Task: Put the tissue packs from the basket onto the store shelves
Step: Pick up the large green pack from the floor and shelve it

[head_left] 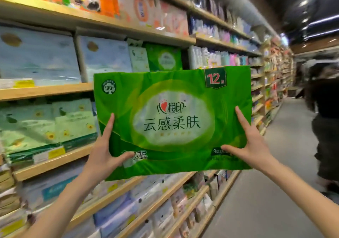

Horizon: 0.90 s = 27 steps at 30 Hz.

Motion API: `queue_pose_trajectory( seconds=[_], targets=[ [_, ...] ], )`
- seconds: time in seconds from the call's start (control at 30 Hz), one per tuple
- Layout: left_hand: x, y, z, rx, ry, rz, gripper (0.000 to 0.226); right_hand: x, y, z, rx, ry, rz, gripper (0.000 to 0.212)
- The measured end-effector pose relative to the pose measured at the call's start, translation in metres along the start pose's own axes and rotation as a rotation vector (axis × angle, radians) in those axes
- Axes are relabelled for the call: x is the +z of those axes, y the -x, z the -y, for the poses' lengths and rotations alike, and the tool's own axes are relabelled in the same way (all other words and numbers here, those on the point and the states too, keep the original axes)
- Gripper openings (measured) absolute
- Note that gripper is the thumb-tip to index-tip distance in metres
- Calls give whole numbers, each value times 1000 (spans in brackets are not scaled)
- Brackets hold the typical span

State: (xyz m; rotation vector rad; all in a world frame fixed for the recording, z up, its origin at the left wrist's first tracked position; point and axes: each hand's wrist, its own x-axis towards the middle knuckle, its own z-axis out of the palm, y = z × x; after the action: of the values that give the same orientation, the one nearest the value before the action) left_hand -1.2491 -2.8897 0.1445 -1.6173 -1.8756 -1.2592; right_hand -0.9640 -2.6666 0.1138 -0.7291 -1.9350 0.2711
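Observation:
A large green tissue pack [172, 120] with a white oval label and a "12" badge is held up in mid-air in front of the wooden store shelves [47, 91]. My left hand [104, 151] grips its lower left corner, thumb across the front. My right hand [251, 146] grips its lower right edge, thumb on the front too. A matching green pack [164, 58] stands on the shelf just behind and above the held one. The basket is out of view.
Blue, pale green and orange tissue packs fill the shelves on the left. The shelving runs on along the aisle to the right. A person in dark clothes [324, 120] stands in the grey-floored aisle at the far right.

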Motion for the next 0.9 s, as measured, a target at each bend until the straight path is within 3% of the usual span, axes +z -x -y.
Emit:
queue_pose_trajectory(
  seconds=[0.33,0.9],
  targets=[
    [163,-152,-29,140,59,-54,113,-56,-114,-139,-24,57,-123,111],
    [335,-379,38,240,70,-85,113,30,-331,-306,-100,65,-261,111]
  ],
)
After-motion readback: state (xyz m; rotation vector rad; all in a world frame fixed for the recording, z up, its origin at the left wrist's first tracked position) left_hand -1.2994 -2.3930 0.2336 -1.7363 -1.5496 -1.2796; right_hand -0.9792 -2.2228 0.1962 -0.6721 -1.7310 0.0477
